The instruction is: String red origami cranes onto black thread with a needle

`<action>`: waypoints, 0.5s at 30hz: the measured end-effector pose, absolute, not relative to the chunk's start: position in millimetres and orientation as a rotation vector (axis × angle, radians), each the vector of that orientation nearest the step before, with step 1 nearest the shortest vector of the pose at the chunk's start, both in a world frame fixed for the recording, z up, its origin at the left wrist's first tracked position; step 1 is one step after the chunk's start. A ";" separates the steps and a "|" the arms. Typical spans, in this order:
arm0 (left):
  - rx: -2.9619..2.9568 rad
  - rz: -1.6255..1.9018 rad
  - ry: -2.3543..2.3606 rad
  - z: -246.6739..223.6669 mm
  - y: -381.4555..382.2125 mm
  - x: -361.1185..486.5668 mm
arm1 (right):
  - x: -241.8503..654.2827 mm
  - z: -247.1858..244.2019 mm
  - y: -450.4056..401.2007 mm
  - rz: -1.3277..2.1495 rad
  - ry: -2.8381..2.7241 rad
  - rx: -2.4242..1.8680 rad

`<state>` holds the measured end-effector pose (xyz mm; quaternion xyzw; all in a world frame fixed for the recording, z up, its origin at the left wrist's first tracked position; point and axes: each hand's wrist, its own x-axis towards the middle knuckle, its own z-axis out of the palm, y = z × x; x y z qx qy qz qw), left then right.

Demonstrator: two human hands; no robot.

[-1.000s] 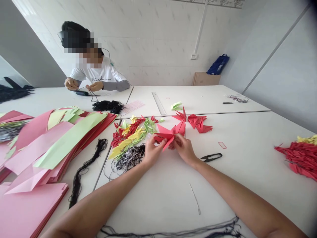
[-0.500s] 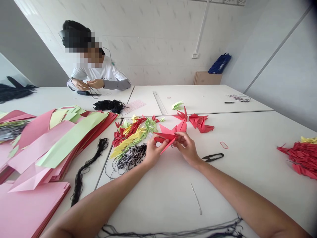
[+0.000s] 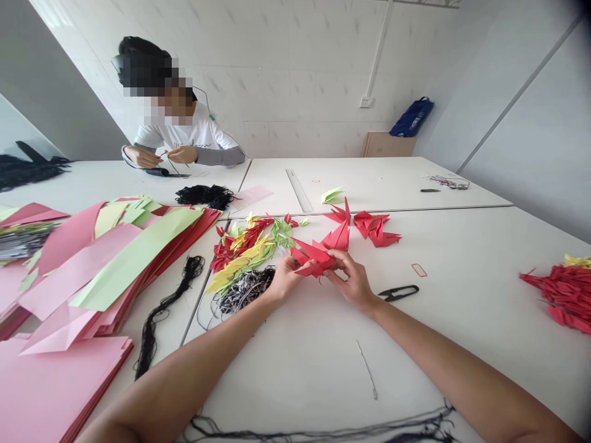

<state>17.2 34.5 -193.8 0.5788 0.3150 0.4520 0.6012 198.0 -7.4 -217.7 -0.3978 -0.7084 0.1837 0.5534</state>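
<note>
White counter (image 3: 300,363) spreads across my head view, with a marbled wall (image 3: 277,80) behind it. Near its middle I have the folded red paper (image 3: 314,258) raised just above the surface: the left hand (image 3: 284,280) is closed on its left side, and the right hand (image 3: 354,284) grips its right edge between thumb and fingers. Just beyond, I see more red folded pieces (image 3: 376,229), with a light green one (image 3: 332,195) farther back. Left of the hands lie a heap of small red, yellow and green folded pieces (image 3: 244,246) and a tangle of black and white cord (image 3: 247,289); black snips (image 3: 399,293) rest to their right. Farther out I make out a black hank (image 3: 154,320), stacked pink sheets (image 3: 55,381) at left and a red pile (image 3: 561,295) at far right. Across the counter, near a ruler (image 3: 299,191), a seated person (image 3: 175,123) handles dark cord (image 3: 173,165).
</note>
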 end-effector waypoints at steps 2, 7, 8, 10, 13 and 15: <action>1.387 1.039 0.724 -194.2 34.5 16.4 | 199.4 -219.0 -6.7 0.354 -1.712 -0.963; 1.444 1.027 0.750 -196.3 36.2 14.1 | 204.4 -221.4 -4.8 0.185 -1.825 -0.960; 1.455 1.022 0.754 -196.0 36.2 13.8 | 205.3 -221.6 -4.4 0.170 -1.833 -0.958; 1.484 1.009 0.757 -194.8 36.1 13.4 | 206.7 -222.1 -3.5 0.159 -1.841 -0.959; 1.500 0.995 0.751 -193.2 35.9 13.3 | 207.9 -223.2 -2.5 0.157 -1.856 -0.973; 1.489 0.986 0.744 -193.2 36.3 13.6 | 208.3 -224.2 -2.3 0.156 -1.869 -0.983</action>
